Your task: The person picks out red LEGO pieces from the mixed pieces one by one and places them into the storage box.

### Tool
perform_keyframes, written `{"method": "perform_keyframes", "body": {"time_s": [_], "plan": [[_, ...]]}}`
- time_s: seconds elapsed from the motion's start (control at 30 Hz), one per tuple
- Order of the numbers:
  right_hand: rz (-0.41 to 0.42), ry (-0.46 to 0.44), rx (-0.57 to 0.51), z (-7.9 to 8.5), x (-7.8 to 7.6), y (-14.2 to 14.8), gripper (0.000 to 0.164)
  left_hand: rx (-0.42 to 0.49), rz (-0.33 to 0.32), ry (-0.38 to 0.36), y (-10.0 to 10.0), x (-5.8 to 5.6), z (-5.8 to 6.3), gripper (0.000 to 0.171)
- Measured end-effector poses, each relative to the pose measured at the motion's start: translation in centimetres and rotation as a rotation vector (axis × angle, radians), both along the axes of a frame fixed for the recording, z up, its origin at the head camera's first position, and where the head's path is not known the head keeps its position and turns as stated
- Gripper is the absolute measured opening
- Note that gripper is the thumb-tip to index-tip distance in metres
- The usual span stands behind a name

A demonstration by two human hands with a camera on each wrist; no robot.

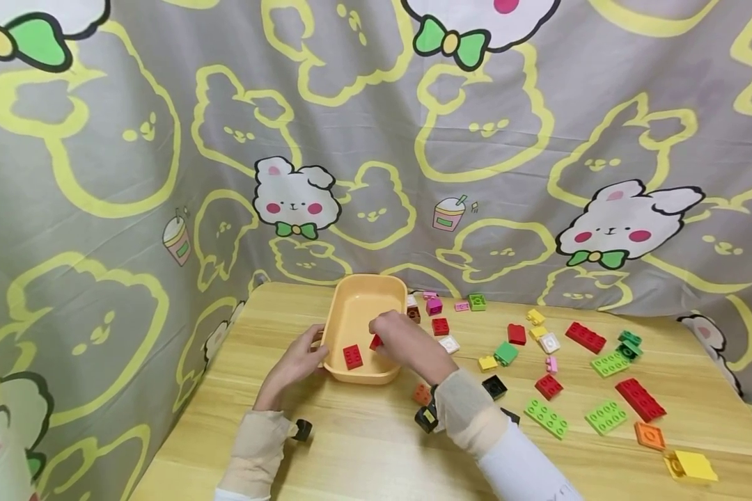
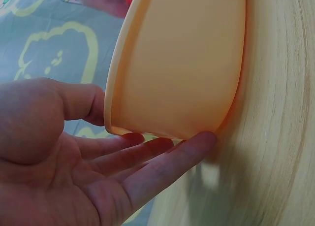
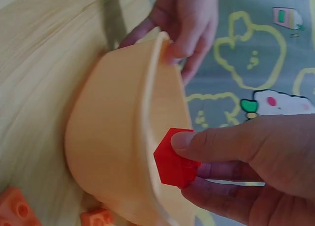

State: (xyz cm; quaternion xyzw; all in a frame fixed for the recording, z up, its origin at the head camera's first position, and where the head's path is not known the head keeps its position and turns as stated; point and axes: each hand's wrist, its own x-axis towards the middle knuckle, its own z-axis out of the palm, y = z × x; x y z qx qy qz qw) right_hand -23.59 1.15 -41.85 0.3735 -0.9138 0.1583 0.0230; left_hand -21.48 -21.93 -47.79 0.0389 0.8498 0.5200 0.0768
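Note:
A light-orange plastic bin point(image 1: 363, 314) stands on the table, with one red toy brick point(image 1: 353, 357) lying inside on its floor. My left hand point(image 1: 297, 362) grips the bin's left side, thumb at the rim and fingers against the outer wall in the left wrist view. Over the bin's near right part is my right hand point(image 1: 404, 339), pinching a second red toy brick point(image 3: 176, 159) between thumb and fingers. In the right wrist view this brick overlaps the bin's rim.
Toy bricks in several colours lie scattered right of the bin, among them a black brick point(image 1: 494, 387), a green brick point(image 1: 505, 353) and a long red brick point(image 1: 640, 400). An orange brick point(image 1: 422, 394) sits near my right wrist. A patterned curtain point(image 1: 363, 139) hangs behind the table.

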Motion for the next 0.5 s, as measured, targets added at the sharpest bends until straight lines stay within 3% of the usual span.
{"method": "perform_keyframes", "body": {"time_s": [0.23, 0.5], "plan": [[-0.020, -0.088, 0.075, -1.5, -0.8, -1.5, 0.007, -0.005, -0.001, -0.008, -0.1, -0.2, -0.2, 0.050], [-0.037, -0.129, 0.112, -2.6, -0.4, -2.0, 0.010, -0.015, -0.005, -0.004, 0.0, -0.1, -0.2, 0.050]]}}
